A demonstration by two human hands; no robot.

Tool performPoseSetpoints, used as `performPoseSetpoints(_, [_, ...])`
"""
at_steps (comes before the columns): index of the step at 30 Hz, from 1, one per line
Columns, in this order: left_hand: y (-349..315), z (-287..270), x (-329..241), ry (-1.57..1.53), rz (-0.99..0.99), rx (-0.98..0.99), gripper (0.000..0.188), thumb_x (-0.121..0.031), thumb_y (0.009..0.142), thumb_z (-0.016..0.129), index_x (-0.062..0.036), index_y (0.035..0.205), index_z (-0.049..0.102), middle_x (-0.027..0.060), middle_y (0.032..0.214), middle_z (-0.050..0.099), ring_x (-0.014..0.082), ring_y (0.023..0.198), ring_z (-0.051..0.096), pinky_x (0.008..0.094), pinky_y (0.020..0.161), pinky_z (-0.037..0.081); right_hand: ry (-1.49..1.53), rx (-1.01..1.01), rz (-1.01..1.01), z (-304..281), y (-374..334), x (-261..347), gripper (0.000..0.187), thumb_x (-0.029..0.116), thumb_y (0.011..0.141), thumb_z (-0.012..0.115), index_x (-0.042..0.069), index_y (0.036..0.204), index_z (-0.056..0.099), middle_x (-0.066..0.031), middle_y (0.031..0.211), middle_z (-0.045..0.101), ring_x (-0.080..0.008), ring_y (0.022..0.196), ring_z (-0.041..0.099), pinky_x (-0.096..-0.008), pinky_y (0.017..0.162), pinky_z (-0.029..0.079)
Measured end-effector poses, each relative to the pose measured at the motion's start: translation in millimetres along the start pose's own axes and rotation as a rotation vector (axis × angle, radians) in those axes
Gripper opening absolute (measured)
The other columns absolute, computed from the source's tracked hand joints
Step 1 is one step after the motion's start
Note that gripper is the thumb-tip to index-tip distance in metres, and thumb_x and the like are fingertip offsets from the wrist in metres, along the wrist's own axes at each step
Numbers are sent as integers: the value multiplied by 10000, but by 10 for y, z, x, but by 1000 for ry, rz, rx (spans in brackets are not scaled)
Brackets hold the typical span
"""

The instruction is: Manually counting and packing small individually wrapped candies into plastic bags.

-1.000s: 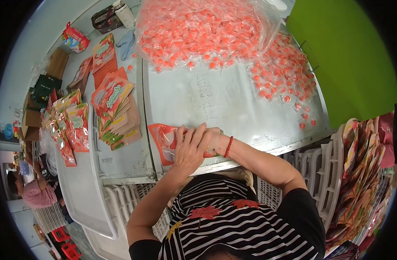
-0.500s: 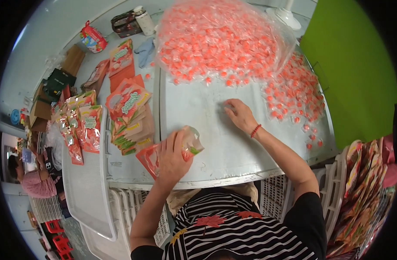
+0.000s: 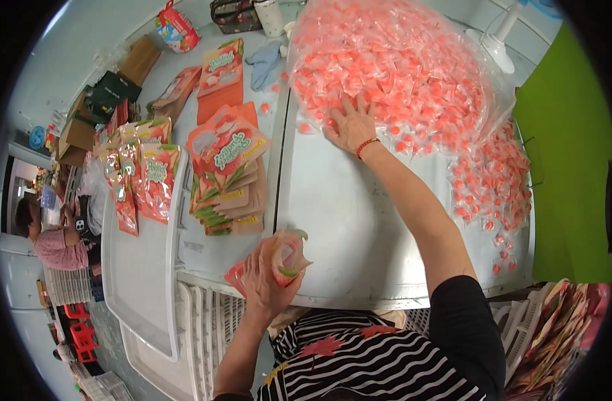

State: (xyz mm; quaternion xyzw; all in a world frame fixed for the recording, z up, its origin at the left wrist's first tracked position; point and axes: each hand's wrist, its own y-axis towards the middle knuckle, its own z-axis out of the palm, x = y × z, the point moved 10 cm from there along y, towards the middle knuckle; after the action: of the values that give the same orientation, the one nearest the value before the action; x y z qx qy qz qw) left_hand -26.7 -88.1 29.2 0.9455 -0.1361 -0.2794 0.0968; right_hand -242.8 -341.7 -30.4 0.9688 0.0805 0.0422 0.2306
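My left hand [image 3: 266, 284] is wrapped round a pink pouch [image 3: 289, 257] near the table's front edge. The pouch's mouth gapes, and its pale inside shows. At the far middle, my right hand [image 3: 353, 127], with a red bead bracelet at the wrist, lies with fingers spread on the near edge of a heap of wrapped pink-red candies [image 3: 393, 67]. These candies spill from a large clear plastic bag [image 3: 496, 100]. Left of my hands, a fanned stack of flat pink pouches [image 3: 229, 150] rests on the table, with another stack of pouches [image 3: 220, 73] behind it.
Filled pouches [image 3: 160, 177] lie on a white tray [image 3: 142, 267] at the left. Loose candies [image 3: 493, 180] spread along the right, beside a green panel [image 3: 567, 167]. A blue cloth [image 3: 264, 63] and a white bottle [image 3: 269, 17] stand at the back. Someone in pink [image 3: 62, 247] sits far left.
My right hand has reached forward from the bare tabletop to the candy heap, its fingers spreading. My left hand has tilted the pouch so its mouth faces up more. The whole view has shifted.
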Motion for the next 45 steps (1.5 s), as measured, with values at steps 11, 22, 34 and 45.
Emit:
performPoseSetpoints(11, [23,-56,148,38,4,-71,795,-169,632,806,-63,1319,421,155,1208,527,352,1098,509,445,941,401,96,-3,-277,-693,-1276,-147,394,383,869,590,80,1120,584,-112,1290,475,-344,1272,372,-536,1044,263])
performPoseSetpoints(22, [-84,-209,120,66,50,-139,803,-153,644,800,-58,1333,401,166,1235,511,358,1114,505,445,954,402,902,229,73,-608,-1687,-26,472,365,962,449,44,1309,447,-167,1317,454,-337,1279,395,-414,1045,355])
performPoseSetpoints(34, [-208,-409,406,47,-68,-157,784,-113,656,770,-71,1341,389,165,1193,531,371,1096,519,457,939,414,1749,-68,759,-295,-1910,-1045,343,271,1000,356,20,1184,500,-176,1155,584,-310,1154,532,-388,1020,399])
performPoseSetpoints(45, [-139,-395,317,55,-86,-145,780,-116,647,776,-66,1326,394,173,1202,525,374,1100,515,455,948,404,360,142,-80,-642,-1716,824,417,351,833,611,136,1188,569,-162,1281,453,-409,1220,379,-560,986,316])
